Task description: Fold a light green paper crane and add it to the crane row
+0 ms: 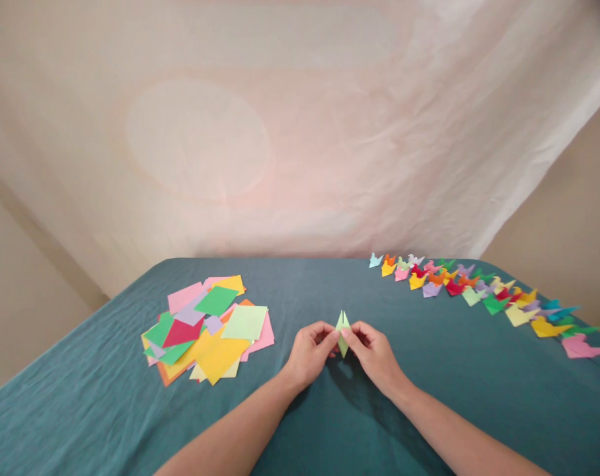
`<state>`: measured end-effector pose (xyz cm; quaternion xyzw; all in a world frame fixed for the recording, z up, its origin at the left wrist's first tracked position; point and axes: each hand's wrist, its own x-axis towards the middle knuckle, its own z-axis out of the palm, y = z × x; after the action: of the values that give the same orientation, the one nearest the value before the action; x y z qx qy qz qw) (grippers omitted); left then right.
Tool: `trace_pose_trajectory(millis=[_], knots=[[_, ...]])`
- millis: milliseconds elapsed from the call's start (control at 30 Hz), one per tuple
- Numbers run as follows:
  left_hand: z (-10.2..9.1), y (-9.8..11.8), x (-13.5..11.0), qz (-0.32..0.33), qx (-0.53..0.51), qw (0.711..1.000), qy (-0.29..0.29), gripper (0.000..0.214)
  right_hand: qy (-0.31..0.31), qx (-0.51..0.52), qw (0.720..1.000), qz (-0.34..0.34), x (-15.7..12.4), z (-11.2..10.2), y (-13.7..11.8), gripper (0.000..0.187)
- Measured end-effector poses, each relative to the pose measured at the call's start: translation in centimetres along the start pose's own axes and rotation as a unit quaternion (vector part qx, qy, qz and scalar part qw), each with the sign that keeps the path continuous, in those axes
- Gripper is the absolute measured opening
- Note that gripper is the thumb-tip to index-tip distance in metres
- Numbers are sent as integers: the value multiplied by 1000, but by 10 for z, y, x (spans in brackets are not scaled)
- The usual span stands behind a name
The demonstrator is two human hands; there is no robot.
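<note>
A pale green piece of folded origami paper (pixel 343 336) is held upright between my two hands, above the middle of the table. It is a narrow diamond with a slit running down from its top point. My left hand (pixel 310 347) pinches its left edge between thumb and fingers. On the other side, my right hand (pixel 374 350) grips the right edge, its thumb lying on the front face. The fingers behind the paper are partly hidden.
Loose square sheets of coloured paper (pixel 215 347) lie in an overlapping pile at the left. Several rows of small folded paper cranes (pixel 473 295) stretch along the right side. A dark teal cloth (pixel 300 430) covers the table, and a pale hanging sheet (pixel 300 145) is behind it.
</note>
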<state>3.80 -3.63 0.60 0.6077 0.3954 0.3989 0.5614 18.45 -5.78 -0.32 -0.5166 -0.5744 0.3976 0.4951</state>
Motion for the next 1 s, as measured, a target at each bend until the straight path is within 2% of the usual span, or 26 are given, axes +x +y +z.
trace_pose_trajectory(millis=[400,867,1000], knots=[[-2,-5,0,43,118,992,-4,28,-24,60,998,-16,0,-2,1,25],[-1,-5,-1,58,146,988,0,27,-34,113,993,-8,2,-1,3,23],[0,-3,-2,67,171,983,5,25,-13,106,994,-7,4,0,4,23]])
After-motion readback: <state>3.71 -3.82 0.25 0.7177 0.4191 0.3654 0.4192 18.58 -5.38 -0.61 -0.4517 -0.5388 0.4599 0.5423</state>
